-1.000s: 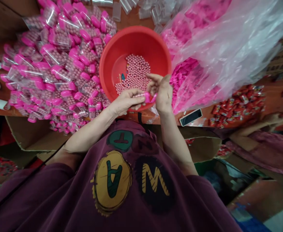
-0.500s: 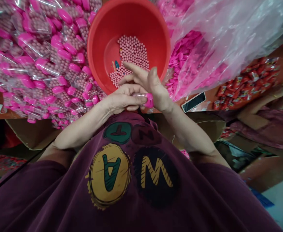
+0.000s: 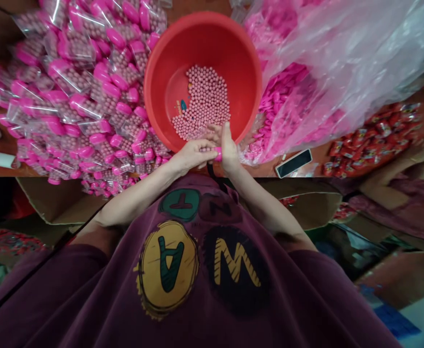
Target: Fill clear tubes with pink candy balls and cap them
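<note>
Over the tabletop's near edge, by the red basin, my left hand's fingers clamp a clear tube, right hand pinching its pink cap. Probably light, rigid, slick: grip mid-barrel.

A brown wooden table runs across, with cardboard boxes in shadow below its edge.

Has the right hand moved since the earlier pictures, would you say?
Yes; the right hand has pulled back from over the red bowl toward its near rim.
</note>
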Available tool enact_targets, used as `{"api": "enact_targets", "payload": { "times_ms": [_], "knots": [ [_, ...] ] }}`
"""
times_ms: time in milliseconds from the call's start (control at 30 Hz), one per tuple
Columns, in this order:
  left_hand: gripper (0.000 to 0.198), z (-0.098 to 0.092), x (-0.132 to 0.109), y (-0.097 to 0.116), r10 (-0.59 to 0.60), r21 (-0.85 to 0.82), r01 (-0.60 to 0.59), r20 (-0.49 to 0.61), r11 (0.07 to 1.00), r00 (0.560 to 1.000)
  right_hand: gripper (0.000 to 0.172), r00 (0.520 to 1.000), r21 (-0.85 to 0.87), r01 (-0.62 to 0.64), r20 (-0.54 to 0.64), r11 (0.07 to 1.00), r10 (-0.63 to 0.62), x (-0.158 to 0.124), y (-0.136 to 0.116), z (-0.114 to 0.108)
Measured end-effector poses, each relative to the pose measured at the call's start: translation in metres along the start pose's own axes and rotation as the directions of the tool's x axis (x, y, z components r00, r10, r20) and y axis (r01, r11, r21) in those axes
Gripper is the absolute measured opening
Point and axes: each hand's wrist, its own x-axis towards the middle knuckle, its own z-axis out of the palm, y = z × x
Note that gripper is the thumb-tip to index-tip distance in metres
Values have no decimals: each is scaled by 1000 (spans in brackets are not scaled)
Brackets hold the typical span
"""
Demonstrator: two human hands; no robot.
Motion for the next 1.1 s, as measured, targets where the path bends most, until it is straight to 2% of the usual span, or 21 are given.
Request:
{"api": "enact_targets", "payload": {
  "times_ms": [67, 133, 167, 200, 233, 267, 333, 367, 400, 467, 500, 533, 567, 633, 667, 700, 733, 767, 867, 1000, 1100],
  "knots": [
    [17, -16, -7, 2, 82, 75, -82, -6, 994, 997, 82, 998, -76, 19, -55, 997, -24, 13, 13, -10],
    [25, -46, -21, 6, 272, 165, -247, -147, 955, 951, 59, 983, -248, 127, -100, 960, -156, 27, 20, -21],
    [27, -67, -28, 9, 387, 230, -334, -250, 914, 888, 45, 974, -369, 183, -59, 911, -219, 33, 21, -25],
    [28, -91, -36, 12, 501, 312, -404, -355, 860, 790, 33, 967, -498, 232, 26, 835, -253, 39, 21, -26],
    [31, -117, -44, 14, 605, 401, -455, -465, 795, 647, 28, 958, -627, 280, 135, 728, -252, 43, 21, -25],
    [34, -143, -51, 17, 660, 475, -459, -537, 751, 525, 29, 946, -738, 324, 240, 592, -218, 47, 21, -21],
    [39, -187, -63, 21, 720, 610, -383, -579, 694, 383, 38, 932, -854, 361, 347, 373, -108, 53, 23, -10],
    [41, -201, -66, 23, 762, 703, -298, -568, 646, 312, 41, 931, -874, 362, 357, 325, -75, 55, 24, -5],
    [44, -208, -68, 24, 809, 783, -211, -545, 585, 219, 43, 930, -875, 363, 363, 321, -63, 57, 26, -1],
    [41, -198, -62, 24, 885, 885, -63, -454, 461, 101, 45, 920, -824, 381, 383, 420, -85, 61, 29, 1],
    [36, -182, -55, 22, 899, 903, -36, -421, 427, 123, 46, 914, -775, 394, 389, 494, -117, 62, 30, -1],
    [28, -162, -45, 19, 919, 913, -108, -385, 393, 87, 47, 908, -718, 406, 388, 566, -159, 62, 30, -3],
    [21, -138, -32, 16, 913, 893, -208, -365, 399, 183, 49, 903, -657, 417, 379, 628, -203, 62, 30, -6],
    [20, -92, -3, 6, 775, 773, -293, -370, 562, 512, 52, 896, -549, 435, 340, 713, -285, 57, 29, -10],
    [20, -73, 12, 1, 673, 698, -276, -388, 661, 629, 53, 894, -508, 443, 314, 739, -319, 54, 28, -10],
    [18, -57, 25, -4, 574, 626, -242, -404, 741, 712, 52, 893, -478, 447, 287, 756, -346, 51, 28, -10],
    [18, -46, 36, -8, 503, 562, -221, -416, 797, 758, 52, 894, -459, 446, 260, 768, -364, 47, 28, -9],
    [19, -38, 44, -11, 466, 509, -217, -435, 833, 771, 52, 897, -448, 442, 232, 778, -376, 44, 29, -8],
    [22, -35, 57, -12, 380, 333, -229, -511, 914, 772, 56, 901, -401, 434, 189, 807, -391, 35, 31, -6],
    [17, -45, 54, 1, 129, -65, -179, -465, 982, 876, 60, 845, -332, 518, 345, 789, -409, 25, 19, -16],
    [20, -47, 50, 10, 9, -144, -64, -353, 987, 935, 45, 768, -418, 631, 454, 653, -451, 22, 1, -25]
  ]
}}
